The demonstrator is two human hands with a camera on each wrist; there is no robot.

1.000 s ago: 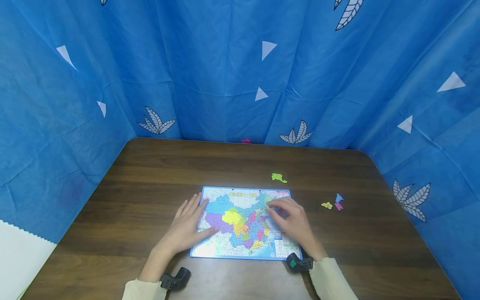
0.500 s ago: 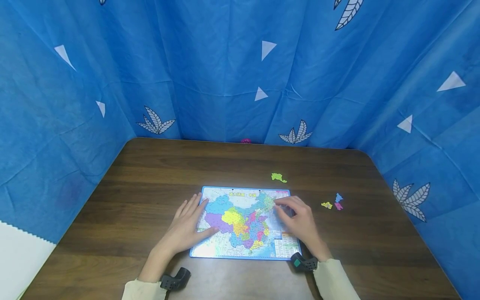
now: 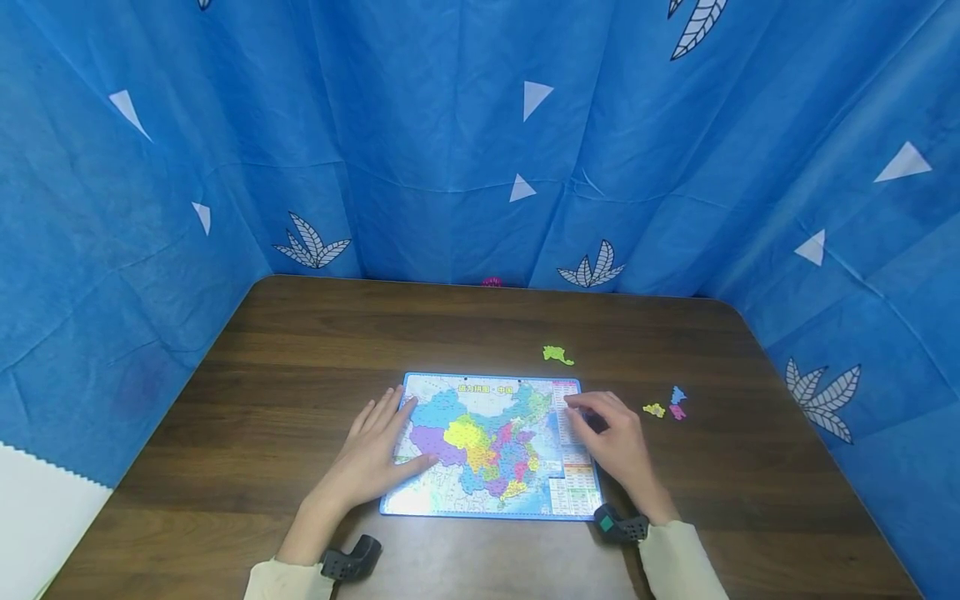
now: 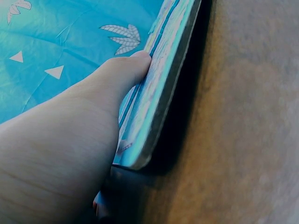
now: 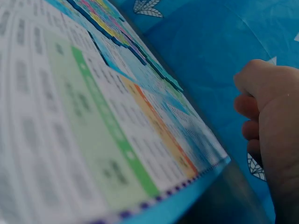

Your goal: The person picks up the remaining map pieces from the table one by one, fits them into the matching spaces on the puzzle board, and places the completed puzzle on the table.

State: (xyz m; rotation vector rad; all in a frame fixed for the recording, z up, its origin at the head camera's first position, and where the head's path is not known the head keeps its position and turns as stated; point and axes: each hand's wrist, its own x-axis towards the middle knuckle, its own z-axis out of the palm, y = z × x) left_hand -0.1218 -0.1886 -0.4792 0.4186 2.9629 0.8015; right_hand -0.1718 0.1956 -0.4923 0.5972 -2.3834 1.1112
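A map puzzle board (image 3: 427, 498) with a blue rim lies on the table, covered by a coloured map of China. My left hand (image 3: 367, 467) rests spread on the board's left side, its fingers straight and its thumb (image 4: 133, 65) on the map surface. Over the right edge hovers my right hand (image 3: 618, 442), with fingers loosely bent and nothing seen between thumb and forefinger. In the right wrist view, the fingers of the right hand (image 5: 275, 102) are bent beside the board's printed tables. Just right of that hand lies a yellow puzzle piece (image 3: 654, 410).
A blue piece (image 3: 678, 395) and a pink piece (image 3: 677, 412) lie close together at the right. Behind the board rests a green piece (image 3: 557, 355). Blue curtain (image 3: 450, 150) hangs behind the dark wooden table (image 3: 360, 325). Each wrist wears a black camera strap.
My right hand has moved off the map's upper right part, rightward to the board's edge. The left hand, the board and the loose pieces have stayed in place.
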